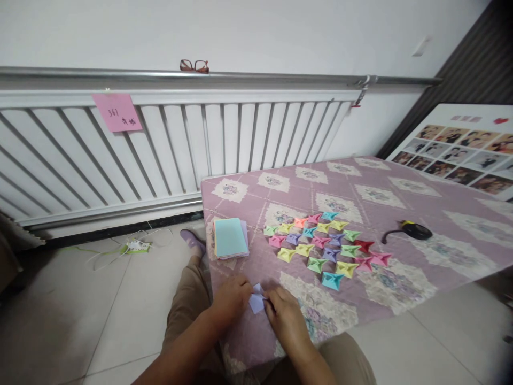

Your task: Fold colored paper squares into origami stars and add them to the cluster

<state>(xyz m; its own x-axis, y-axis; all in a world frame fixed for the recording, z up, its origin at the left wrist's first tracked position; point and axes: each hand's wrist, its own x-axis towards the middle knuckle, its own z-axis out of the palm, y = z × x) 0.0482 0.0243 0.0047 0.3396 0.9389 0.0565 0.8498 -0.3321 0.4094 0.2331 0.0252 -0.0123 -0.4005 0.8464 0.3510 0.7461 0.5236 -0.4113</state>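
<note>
Two hands meet at the near edge of the pink quilted cover (360, 224), and I see both pinching one small lavender paper piece (257, 300) between them. My left hand (232, 300) has its fingers curled down onto the left side of the paper, thumb and fingertips closed on it. My right hand (285, 315) closes on the right side in the same way, fingers bent and pressed to the fold. The paper lies low against the cover, partly hidden by the fingers, so I cannot tell its exact folded shape.

Just beyond the hands, to the left, sits a stack of square paper sheets (230, 238) with a pale blue sheet on top. To the right of that, a cluster of folded paper stars (326, 247) in many colours is laid out in rough rows. Further right lies a black tape measure (414, 230). A white radiator (160, 149) runs along the far wall, with a pink note (117, 112) stuck on it and a pair of glasses (194, 66) resting on the pipe above.
</note>
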